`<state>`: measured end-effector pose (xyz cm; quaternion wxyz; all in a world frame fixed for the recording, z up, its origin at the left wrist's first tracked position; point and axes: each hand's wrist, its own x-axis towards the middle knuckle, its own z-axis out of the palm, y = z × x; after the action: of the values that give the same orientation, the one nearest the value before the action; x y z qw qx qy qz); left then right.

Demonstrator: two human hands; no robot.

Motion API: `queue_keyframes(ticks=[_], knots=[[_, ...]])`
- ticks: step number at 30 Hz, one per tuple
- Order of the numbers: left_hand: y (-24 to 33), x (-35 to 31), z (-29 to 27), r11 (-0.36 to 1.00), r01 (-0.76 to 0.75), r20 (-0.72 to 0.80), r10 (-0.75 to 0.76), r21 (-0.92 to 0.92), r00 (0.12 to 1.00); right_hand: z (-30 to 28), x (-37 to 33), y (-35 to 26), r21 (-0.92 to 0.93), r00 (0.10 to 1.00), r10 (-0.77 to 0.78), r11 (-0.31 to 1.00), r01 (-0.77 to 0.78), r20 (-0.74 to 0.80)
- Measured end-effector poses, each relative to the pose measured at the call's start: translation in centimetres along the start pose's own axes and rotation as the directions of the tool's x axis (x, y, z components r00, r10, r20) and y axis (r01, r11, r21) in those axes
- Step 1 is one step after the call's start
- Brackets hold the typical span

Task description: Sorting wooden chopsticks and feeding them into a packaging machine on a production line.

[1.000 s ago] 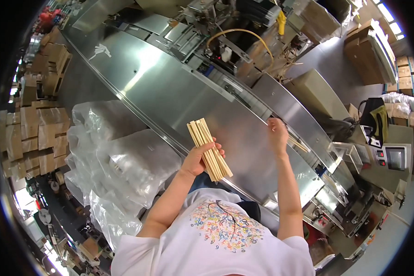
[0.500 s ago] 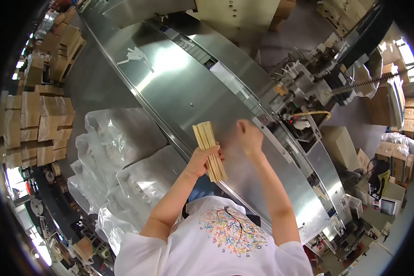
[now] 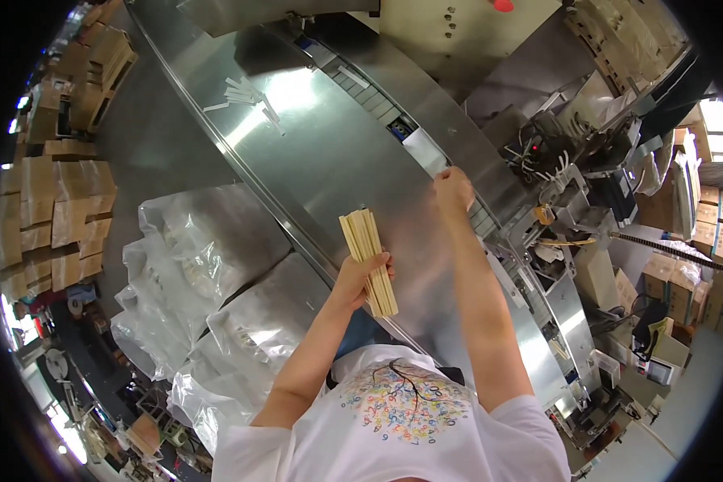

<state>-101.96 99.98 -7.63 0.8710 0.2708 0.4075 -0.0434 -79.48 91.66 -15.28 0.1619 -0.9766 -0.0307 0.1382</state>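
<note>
Before you runs a broad stainless steel table (image 3: 321, 161), brushed and glaring under the light, its long edge sweeping from upper left down to lower right. Along its far side sits a conveyor track (image 3: 458, 173) of small slotted compartments, following the same diagonal. To your left, below the table edge, lie heaped clear plastic bags (image 3: 217, 273), crinkled and glossy, and beyond them stacks of brown cardboard boxes (image 3: 56, 209). Your left hand (image 3: 360, 277) is closed around a bundle of pale wooden sticks (image 3: 368, 261), flat, straight-sided and smooth, clamped near the lower half so that most of the length stands free above your fingers; the bundle's long axis runs from just by your chest up and slightly left, roughly crosswise to the track. Your right hand (image 3: 453, 191) is stretched well forward, up and to the right of the bundle, its fingers pinched down at the track edge beside a white slot; whether a stick is between them you cannot tell, as the hand covers it. So the right hand is the nearer one to the track, the left the holder of the stock. Far up the table lie a few loose white strips (image 3: 245, 95).
</note>
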Motion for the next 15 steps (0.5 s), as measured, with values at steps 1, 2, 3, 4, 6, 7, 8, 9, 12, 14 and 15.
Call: queue_keyframes(ticks=[1,2,3,4,6,7,8,9,12,14,15], knots=[[0.4,0.2,0.0,1.000,0.001,0.000,-0.001,-0.007,1.000,-1.0,-0.6,-0.3,0.097,0.997,0.042,0.994,-0.049,0.067],[0.7,0.5,0.2,1.000,-0.001,0.020,0.001,0.009,1.000,-2.0,-1.3,-0.2,0.091,0.997,0.045,0.995,-0.051,0.063],[1.0,0.7,0.3,1.000,-0.004,0.036,0.003,0.023,0.999,-2.7,-2.3,0.2,0.208,0.998,-0.053,0.977,0.046,0.027],[1.2,0.9,0.4,1.000,-0.001,0.036,0.000,0.018,0.999,-3.4,-3.5,0.5,0.319,0.989,-0.147,0.937,0.145,-0.019],[1.8,1.2,0.4,1.000,-0.018,0.054,0.018,0.002,0.998,-5.8,-6.6,1.3,0.296,0.967,-0.211,0.941,0.161,0.145],[2.1,1.3,0.3,1.000,-0.014,0.053,0.014,-0.002,0.998,-7.0,-8.7,1.6,0.261,0.947,-0.225,0.951,0.163,0.228],[2.4,1.4,0.1,0.999,-0.035,0.086,0.036,-0.017,0.996,-7.6,-10.4,1.8,0.226,0.922,-0.233,0.960,0.167,0.308],[2.5,1.4,0.3,0.998,-0.053,0.119,0.056,-0.032,0.991,-7.6,-11.1,2.2,0.221,0.924,-0.227,0.962,0.162,0.309],[3.6,1.5,1.8,0.998,-0.021,0.091,0.026,-0.056,0.995,-6.3,-12.6,2.6,0.420,0.878,-0.268,0.904,0.087,0.396],[2.9,2.4,1.8,0.997,-0.009,0.102,0.017,-0.073,0.995,-4.9,-13.5,1.7,0.773,0.860,-0.382,0.634,-0.023,0.339],[2.7,2.8,1.8,0.996,-0.002,0.112,0.012,-0.091,0.994,-4.6,-13.6,1.3,0.773,0.860,-0.381,0.634,-0.024,0.340]])
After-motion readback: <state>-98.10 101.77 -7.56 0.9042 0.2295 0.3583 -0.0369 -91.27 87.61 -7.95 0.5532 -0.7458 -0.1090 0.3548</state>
